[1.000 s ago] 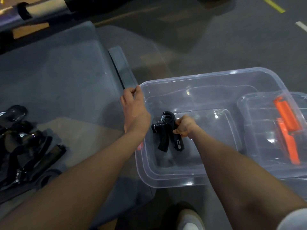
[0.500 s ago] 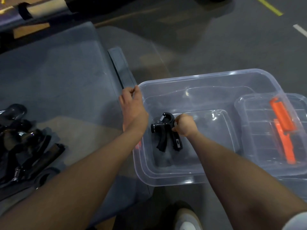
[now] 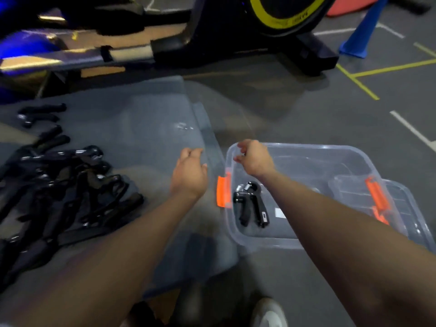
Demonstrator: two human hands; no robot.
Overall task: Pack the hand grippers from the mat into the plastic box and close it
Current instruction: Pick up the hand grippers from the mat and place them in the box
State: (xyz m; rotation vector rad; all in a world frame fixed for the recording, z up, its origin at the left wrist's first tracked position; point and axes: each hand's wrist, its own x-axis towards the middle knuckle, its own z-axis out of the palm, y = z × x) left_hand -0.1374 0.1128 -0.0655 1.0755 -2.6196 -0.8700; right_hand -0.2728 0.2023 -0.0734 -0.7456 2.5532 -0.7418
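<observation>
A clear plastic box with an orange latch stands on the floor to the right of a grey mat. One black hand gripper lies inside the box at its left end. A pile of several black hand grippers covers the left of the mat. My left hand hovers over the mat's right edge, fingers loosely curled, holding nothing. My right hand is above the box's far left corner, fingers loose and empty. The clear lid with orange latches leans at the box's right end.
An exercise machine with a yellow-ringed wheel stands beyond the mat. A blue cone is at the far right. Yellow and white lines mark the dark floor. My shoe is at the bottom, just in front of the box.
My right hand let go of the hand gripper, which now lies in the box, and lifted to the box's corner. My left hand left the rim and moved over the mat. The view tilted up.
</observation>
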